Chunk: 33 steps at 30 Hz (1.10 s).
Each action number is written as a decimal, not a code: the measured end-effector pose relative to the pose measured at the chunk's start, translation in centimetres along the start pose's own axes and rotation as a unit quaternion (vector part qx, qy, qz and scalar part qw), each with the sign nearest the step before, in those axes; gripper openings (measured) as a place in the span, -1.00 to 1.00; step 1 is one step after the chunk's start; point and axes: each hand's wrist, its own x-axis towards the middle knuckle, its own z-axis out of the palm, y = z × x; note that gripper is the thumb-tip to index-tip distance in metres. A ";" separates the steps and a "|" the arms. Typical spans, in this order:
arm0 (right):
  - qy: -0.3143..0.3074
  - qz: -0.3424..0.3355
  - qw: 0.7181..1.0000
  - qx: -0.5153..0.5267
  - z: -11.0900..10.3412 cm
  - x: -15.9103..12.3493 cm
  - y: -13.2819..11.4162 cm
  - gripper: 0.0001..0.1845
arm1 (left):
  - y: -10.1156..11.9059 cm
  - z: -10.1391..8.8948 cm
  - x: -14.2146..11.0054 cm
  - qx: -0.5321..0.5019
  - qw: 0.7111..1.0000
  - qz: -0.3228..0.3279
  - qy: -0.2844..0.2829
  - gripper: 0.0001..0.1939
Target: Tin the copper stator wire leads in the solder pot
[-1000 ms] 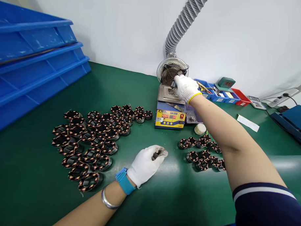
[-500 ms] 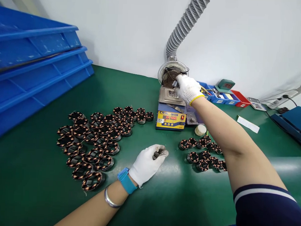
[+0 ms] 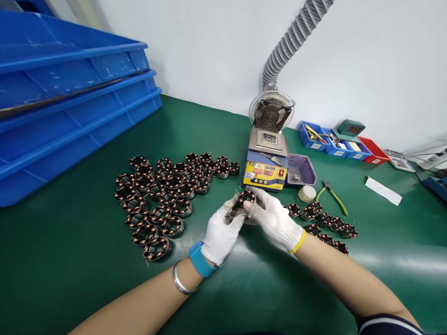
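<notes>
Both of my gloved hands meet over the green mat in front of the solder pot point(image 3: 266, 161). My right hand point(image 3: 275, 219) pinches a round copper-wound stator point(image 3: 246, 196) by its rim. My left hand point(image 3: 222, 231) is closed beside it, fingertips touching the same stator and gripping a small dark object I cannot make out. A large pile of similar stators point(image 3: 164, 197) lies to the left. A smaller group of stators point(image 3: 322, 223) lies to the right.
Stacked blue trays point(image 3: 60, 103) fill the left. A fume fan point(image 3: 271, 113) with a grey hose stands behind the pot. Green-handled cutters point(image 3: 332, 195), a white round pad point(image 3: 306, 193), a purple tray point(image 3: 301, 170), small bins point(image 3: 334, 139) and a paper strip point(image 3: 383, 190) lie at the right.
My right hand has come back from the solder pot with the stator and joined my left hand at the middle. The view has shifted left.
</notes>
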 end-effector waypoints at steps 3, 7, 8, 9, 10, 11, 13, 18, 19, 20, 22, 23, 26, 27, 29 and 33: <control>-0.063 0.045 0.993 0.092 -0.5 -0.9 -0.9 -0.54 | -0.1 -0.3 0.0 0.012 1.000 0.001 -0.011 -0.47; -0.080 0.118 0.989 0.042 -2.2 -0.5 -2.1 -0.68 | -0.2 -0.2 -0.3 0.031 0.997 0.016 -0.062 -0.50; -0.088 0.130 0.987 0.025 -2.6 -0.2 -2.1 -0.70 | -0.2 -0.2 -0.3 0.043 0.997 0.026 -0.066 -0.51; -0.090 0.132 0.987 0.014 -2.9 0.3 -2.0 -0.70 | -0.2 -0.2 -0.2 0.066 0.995 0.039 -0.063 -0.53; -0.079 0.124 0.989 0.004 -3.3 0.9 -1.9 -0.67 | -0.1 -0.3 0.0 0.103 0.992 0.059 -0.052 -0.54; -0.054 0.105 0.993 -0.008 -3.8 1.8 -1.9 -0.63 | 0.0 -0.5 0.4 0.157 0.983 0.084 -0.034 -0.55; 0.026 0.042 0.997 -0.056 -5.2 4.1 -2.2 -0.56 | 0.2 -1.0 1.4 0.300 0.944 0.138 -0.001 -0.53; 0.213 -0.076 0.949 -0.219 -9.5 11.0 -5.4 -0.62 | 0.3 -2.5 3.7 0.580 0.795 0.168 0.057 -0.37; 0.234 -0.079 0.938 -0.244 -10.2 12.2 -6.1 -0.62 | 0.2 -2.7 3.9 0.605 0.777 0.160 0.069 -0.35; 0.248 -0.082 0.928 -0.266 -10.7 13.1 -6.7 -0.63 | 0.2 -2.8 4.0 0.622 0.764 0.152 0.074 -0.34; 0.260 -0.091 0.913 -0.300 -11.3 14.5 -7.3 -0.64 | 0.0 -3.0 4.1 0.640 0.751 0.144 0.067 -0.35; 0.261 -0.095 0.909 -0.311 -11.5 15.0 -7.4 -0.64 | -0.1 -3.0 4.0 0.644 0.749 0.143 0.060 -0.36; 0.269 -0.087 0.903 -0.324 -11.5 15.6 -7.3 -0.61 | -0.1 -2.9 3.7 0.642 0.751 0.150 0.040 -0.38; 0.271 -0.077 0.903 -0.324 -11.4 15.7 -7.3 -0.59 | -0.1 -2.8 3.6 0.639 0.753 0.156 0.033 -0.38; 0.273 -0.057 0.904 -0.325 -11.3 15.6 -7.2 -0.56 | 0.0 -2.6 3.4 0.630 0.758 0.169 0.016 -0.40; 0.268 -0.056 0.904 -0.329 -11.3 15.6 -7.3 -0.54 | 0.2 -1.9 2.8 0.607 0.772 0.190 -0.019 -0.44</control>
